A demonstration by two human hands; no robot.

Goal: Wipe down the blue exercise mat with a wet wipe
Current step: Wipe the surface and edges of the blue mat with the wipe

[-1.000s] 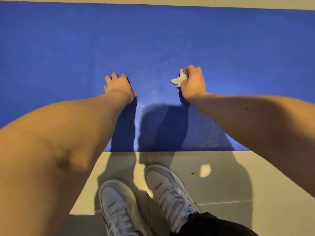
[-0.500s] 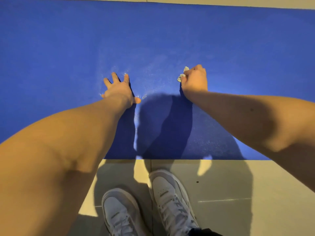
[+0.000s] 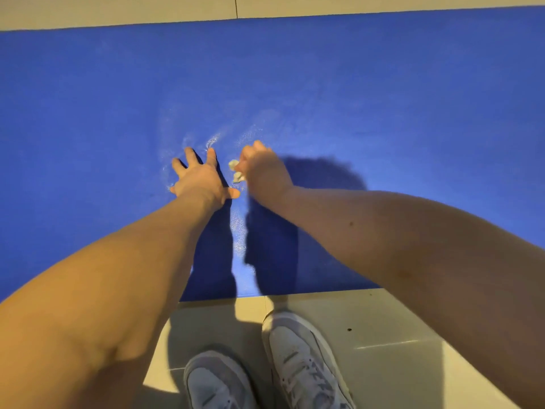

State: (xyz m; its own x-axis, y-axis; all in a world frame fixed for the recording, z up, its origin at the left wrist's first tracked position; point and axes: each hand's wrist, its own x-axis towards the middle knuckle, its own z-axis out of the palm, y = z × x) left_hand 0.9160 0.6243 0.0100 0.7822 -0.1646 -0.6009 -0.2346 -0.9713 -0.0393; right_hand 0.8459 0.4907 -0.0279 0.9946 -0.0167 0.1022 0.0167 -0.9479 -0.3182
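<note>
The blue exercise mat point(image 3: 383, 98) lies flat across the floor and fills most of the view. My left hand point(image 3: 200, 178) presses flat on it with the fingers spread. Just to its right, my right hand point(image 3: 264, 171) is closed around a small crumpled white wet wipe point(image 3: 235, 170), which peeks out on the hand's left side and touches the mat. The two hands are nearly side by side. Wet, shiny streaks point(image 3: 239, 231) show on the mat around and below the hands.
Beige floor tiles point(image 3: 383, 326) border the mat's near edge, and more tiles point(image 3: 147, 10) run along its far edge. My two white sneakers point(image 3: 298, 358) stand on the tiles just short of the mat. Dark arm shadows fall on the mat.
My right hand has slid the wipe leftward across the mat until it sits next to the left hand. The left hand stayed pressed on the mat. The view tilted so more far floor shows.
</note>
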